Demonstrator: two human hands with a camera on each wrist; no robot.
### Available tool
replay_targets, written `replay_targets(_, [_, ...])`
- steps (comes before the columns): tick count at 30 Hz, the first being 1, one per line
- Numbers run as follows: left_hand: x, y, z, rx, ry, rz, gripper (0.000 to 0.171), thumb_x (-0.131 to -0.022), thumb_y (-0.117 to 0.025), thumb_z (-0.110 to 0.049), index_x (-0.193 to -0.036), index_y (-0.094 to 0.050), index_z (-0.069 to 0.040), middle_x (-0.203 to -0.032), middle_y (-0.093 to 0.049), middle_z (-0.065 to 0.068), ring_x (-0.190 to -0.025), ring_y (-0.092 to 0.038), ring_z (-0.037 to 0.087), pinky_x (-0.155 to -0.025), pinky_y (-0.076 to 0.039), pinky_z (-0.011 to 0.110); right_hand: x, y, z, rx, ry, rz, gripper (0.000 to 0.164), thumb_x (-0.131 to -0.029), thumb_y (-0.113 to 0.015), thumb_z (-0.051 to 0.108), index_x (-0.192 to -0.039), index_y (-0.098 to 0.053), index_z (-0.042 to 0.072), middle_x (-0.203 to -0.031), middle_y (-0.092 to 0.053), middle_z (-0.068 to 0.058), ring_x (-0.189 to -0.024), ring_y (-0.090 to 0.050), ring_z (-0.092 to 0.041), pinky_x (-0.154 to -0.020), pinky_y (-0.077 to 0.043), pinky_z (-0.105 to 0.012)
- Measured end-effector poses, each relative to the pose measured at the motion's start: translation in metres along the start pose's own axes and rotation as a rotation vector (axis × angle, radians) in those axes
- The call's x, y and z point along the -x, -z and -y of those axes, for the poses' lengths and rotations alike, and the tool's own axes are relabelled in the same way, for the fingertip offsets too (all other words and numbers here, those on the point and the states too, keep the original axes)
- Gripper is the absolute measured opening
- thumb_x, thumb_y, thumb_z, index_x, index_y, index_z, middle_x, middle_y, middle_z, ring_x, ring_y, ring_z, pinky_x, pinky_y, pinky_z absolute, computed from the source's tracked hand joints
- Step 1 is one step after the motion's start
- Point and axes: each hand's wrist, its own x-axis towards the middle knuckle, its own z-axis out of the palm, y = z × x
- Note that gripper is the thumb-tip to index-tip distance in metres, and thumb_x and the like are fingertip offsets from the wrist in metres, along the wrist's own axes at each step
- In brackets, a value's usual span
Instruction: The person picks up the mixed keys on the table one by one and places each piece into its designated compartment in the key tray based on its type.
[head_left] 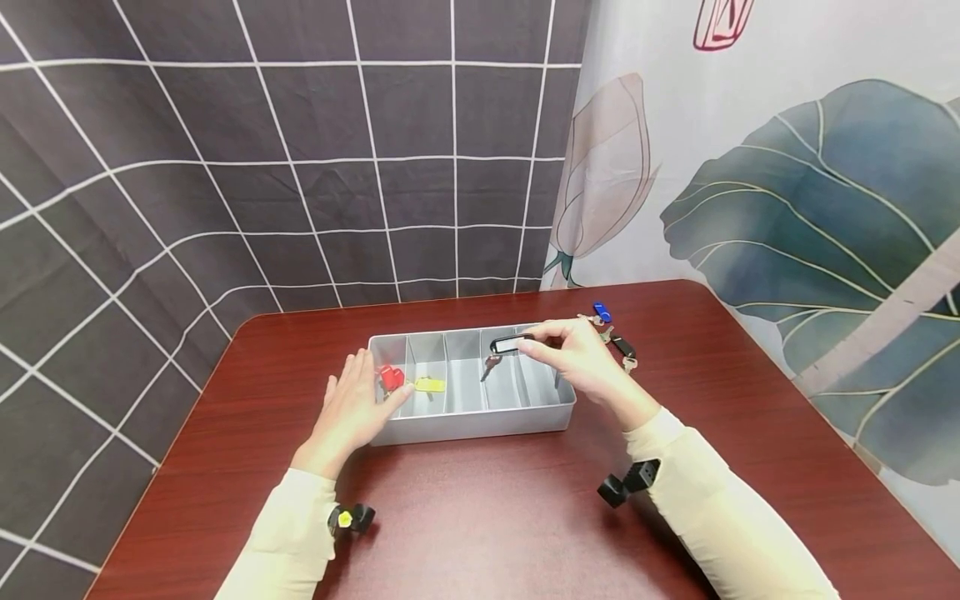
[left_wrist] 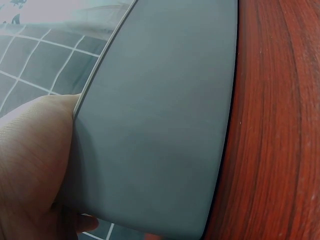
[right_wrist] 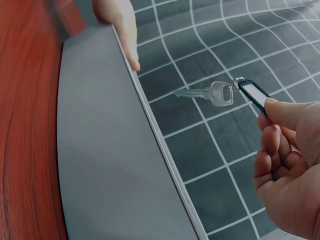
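A long grey divided box [head_left: 472, 427] stands on the table. Over its right-hand compartments my right hand [head_left: 585, 357] pinches a black-framed key tag [right_wrist: 254, 94] between thumb and forefinger. From the tag's ring dangles a silver key [right_wrist: 220, 94], its blade pointing down toward the box in the head view. My left hand [head_left: 348, 410] rests at the box's left end, fingers straight along the outside and thumb across the front rim. Red key tags [head_left: 392, 377] lie in the leftmost compartment, and a yellow key tag [head_left: 430, 384] is in the one beside it.
Right of the box, behind my right hand, lie a blue key tag [head_left: 602, 312] and another black key tag [head_left: 622, 345] with several keys. The red-brown wooden table [head_left: 465, 517] backs onto a dark checked curtain [head_left: 315, 192] and a white leaf-patterned one [head_left: 787, 192].
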Motion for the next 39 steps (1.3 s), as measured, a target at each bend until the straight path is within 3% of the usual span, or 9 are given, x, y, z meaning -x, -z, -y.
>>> replay_targets(13, [0.0,0.0,0.0,0.002,0.002,-0.007,0.105,-0.086,-0.047,-0.07,-0.151,-0.014,0.005,-0.157,-0.015,0.024,-0.145,-0.009,0.04,-0.112,-0.009,0.063,-0.018,-0.02,-0.002,0.066,-0.05,0.041,0.018,-0.083,-0.077,0.021,-0.096,-0.077,0.009,-0.081,-0.069,-0.002,-0.068,-0.052,-0.018,-0.054,-0.039,-0.024])
replay_targets(18, [0.0,0.0,0.0,-0.002,0.004,-0.006,0.105,-0.086,-0.047,-0.07,-0.151,-0.014,0.005,-0.156,-0.015,0.025,-0.144,-0.009,0.04,-0.112,-0.009,0.063,-0.028,-0.022,-0.003,0.106,-0.061,0.047,0.015,-0.083,-0.077,0.02,-0.094,-0.078,0.01,-0.074,-0.066,-0.002,-0.064,-0.048,-0.016,-0.052,-0.035,-0.025])
replay_targets(26, [0.0,0.0,0.0,-0.004,0.003,-0.005,0.106,-0.086,-0.047,-0.071,-0.151,-0.015,0.005,-0.156,-0.015,0.024,-0.145,-0.01,0.04,-0.112,-0.01,0.062,-0.043,-0.02,-0.006,0.202,-0.068,0.085,0.017,-0.083,-0.077,0.019,-0.097,-0.078,0.009,-0.079,-0.071,0.0,-0.069,-0.054,-0.015,-0.056,-0.042,-0.025])
replay_targets(32, [0.001,0.0,-0.001,0.004,0.005,-0.003,0.104,-0.086,-0.048,-0.07,-0.151,-0.015,0.004,-0.157,-0.015,0.024,-0.145,-0.01,0.04,-0.112,-0.01,0.062,-0.055,-0.019,-0.006,0.264,-0.088,0.103,0.014,-0.083,-0.077,0.021,-0.093,-0.078,0.011,-0.075,-0.069,0.002,-0.066,-0.05,-0.015,-0.053,-0.037,-0.026])
replay_targets(39, [0.0,0.0,-0.001,0.003,0.004,-0.001,0.104,-0.086,-0.048,-0.07,-0.151,-0.014,0.005,-0.157,-0.015,0.024,-0.145,-0.009,0.04,-0.112,-0.009,0.062,-0.068,-0.021,0.002,0.342,-0.099,0.18,0.012,-0.084,-0.076,0.024,-0.091,-0.079,0.015,-0.083,-0.072,0.004,-0.074,-0.054,-0.014,-0.061,-0.04,-0.029])
